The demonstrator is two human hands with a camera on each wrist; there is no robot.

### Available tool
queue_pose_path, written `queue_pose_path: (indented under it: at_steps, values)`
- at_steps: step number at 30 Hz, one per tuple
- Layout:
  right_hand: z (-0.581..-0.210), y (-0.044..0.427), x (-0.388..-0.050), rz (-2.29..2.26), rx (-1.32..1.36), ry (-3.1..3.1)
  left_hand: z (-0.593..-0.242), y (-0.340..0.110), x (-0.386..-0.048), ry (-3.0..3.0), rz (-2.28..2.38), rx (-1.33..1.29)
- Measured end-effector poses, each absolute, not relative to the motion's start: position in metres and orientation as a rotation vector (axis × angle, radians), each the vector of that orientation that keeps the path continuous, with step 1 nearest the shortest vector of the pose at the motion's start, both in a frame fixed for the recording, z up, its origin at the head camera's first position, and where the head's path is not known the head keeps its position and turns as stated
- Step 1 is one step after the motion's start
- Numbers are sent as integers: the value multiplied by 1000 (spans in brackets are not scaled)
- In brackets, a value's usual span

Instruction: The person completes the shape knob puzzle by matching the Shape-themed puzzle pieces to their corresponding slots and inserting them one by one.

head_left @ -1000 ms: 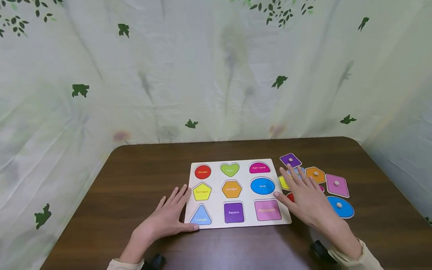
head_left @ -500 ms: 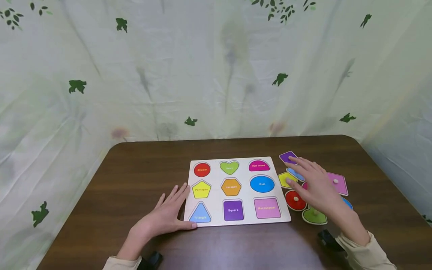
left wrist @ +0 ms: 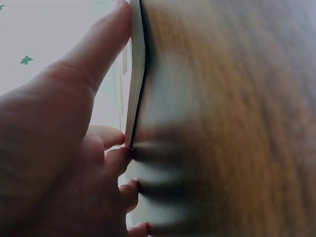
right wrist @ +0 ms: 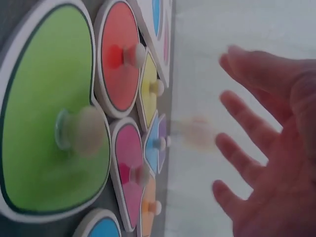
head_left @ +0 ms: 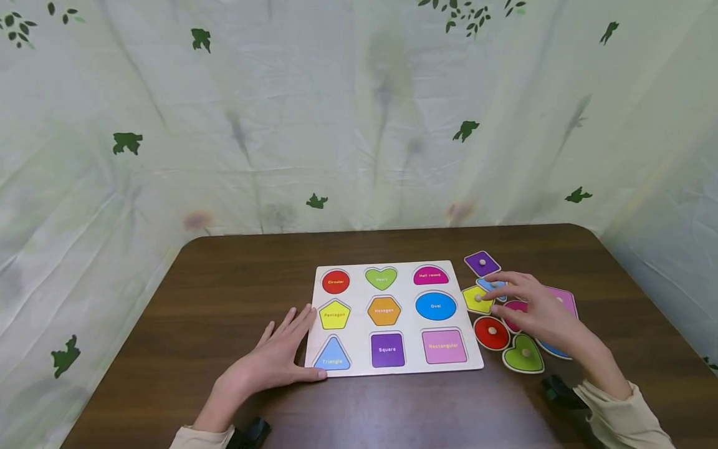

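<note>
A white shape-puzzle board (head_left: pixel 360 357) with printed coloured shapes lies on the table. My left hand (head_left: pixel 263 365) rests against its left side, fingers spread straight and thumb along the front edge. To the board's right, my right hand (head_left: pixel 535 312) hovers over loose knobbed pieces, its fingers loosely bent. Nearest its fingertips are the yellow pentagon (head_left: pixel 471 301) and the blue triangle (head_left: pixel 487 284). Beneath the palm, the magenta half-round piece (right wrist: pixel 129 173) is partly covered. In the right wrist view the fingers are apart from every knob, and the orange hexagon (right wrist: pixel 146 219) shows too.
Around the right hand lie the red circle (head_left: pixel 487 338), green heart (head_left: pixel 517 363), purple square (head_left: pixel 477 260), pink rectangle (head_left: pixel 565 298) and blue oval (head_left: pixel 555 352). The brown table (head_left: pixel 235 293) extends left and in front. A leaf-patterned curtain (head_left: pixel 359 125) hangs behind.
My right hand has drawn back to the right, away from the board, and its fingers have bent over the pieces, uncovering the red circle and green heart. The left hand keeps its place.
</note>
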State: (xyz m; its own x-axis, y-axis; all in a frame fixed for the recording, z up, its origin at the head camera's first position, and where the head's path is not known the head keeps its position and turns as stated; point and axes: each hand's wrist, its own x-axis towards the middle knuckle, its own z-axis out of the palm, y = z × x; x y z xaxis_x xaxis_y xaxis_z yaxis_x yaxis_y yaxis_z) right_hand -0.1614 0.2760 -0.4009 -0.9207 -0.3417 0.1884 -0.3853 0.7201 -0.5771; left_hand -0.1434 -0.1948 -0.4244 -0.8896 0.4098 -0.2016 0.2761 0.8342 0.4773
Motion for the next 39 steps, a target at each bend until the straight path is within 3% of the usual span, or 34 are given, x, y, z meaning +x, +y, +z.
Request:
queue_pose_path:
  at_steps: [8,39]
  values:
    - [-409,286,-168,1010,730,-2935,-426,-198,-143,2732,636,537]
    - [-420,289,-169,893,730,-3066,-425,-197,-144,2718,648,533]
